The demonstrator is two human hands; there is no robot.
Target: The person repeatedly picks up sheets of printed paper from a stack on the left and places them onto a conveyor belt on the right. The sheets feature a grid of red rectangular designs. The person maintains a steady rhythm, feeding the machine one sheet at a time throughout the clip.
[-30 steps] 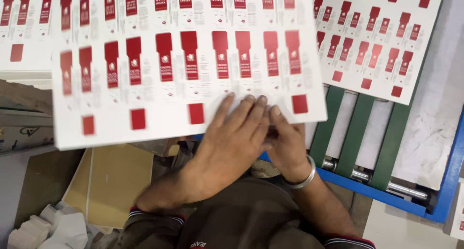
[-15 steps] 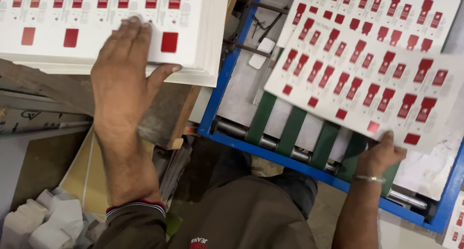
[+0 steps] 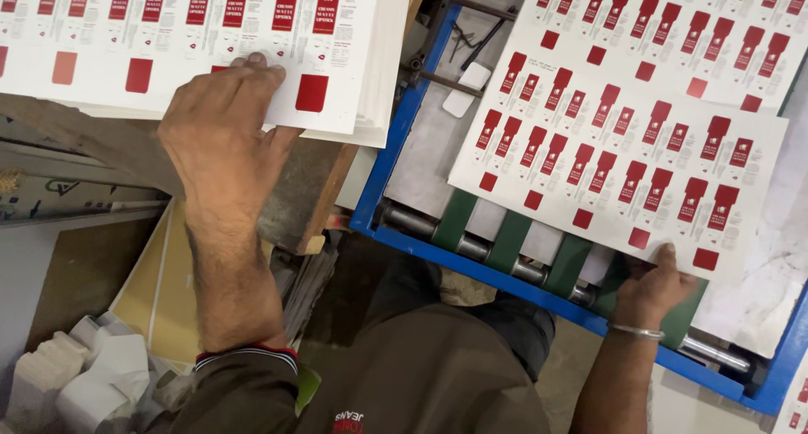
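Note:
My left hand point(image 3: 223, 135) lies flat, fingers apart, on the near edge of a stack of white printed sheets point(image 3: 345, 80) with rows of red rectangles, on a wooden bench at the upper left. My right hand point(image 3: 652, 287), with a metal bangle at the wrist, pinches the near corner of a single printed sheet point(image 3: 623, 165) of the same kind. That sheet lies over green belts and steel rollers point(image 3: 505, 249) of a blue-framed machine.
The blue machine frame point(image 3: 396, 173) runs diagonally between bench and belts. More printed sheets point(image 3: 690, 38) lie at the upper right. Cardboard point(image 3: 156, 291) and white offcut stacks point(image 3: 84, 383) sit on the floor at the lower left. A wooden bench edge point(image 3: 324, 207) juts out.
A second ago both hands were together under one sheet. They have since parted: the left hand went to the stack on the bench, the right hand carried a sheet onto the machine belts.

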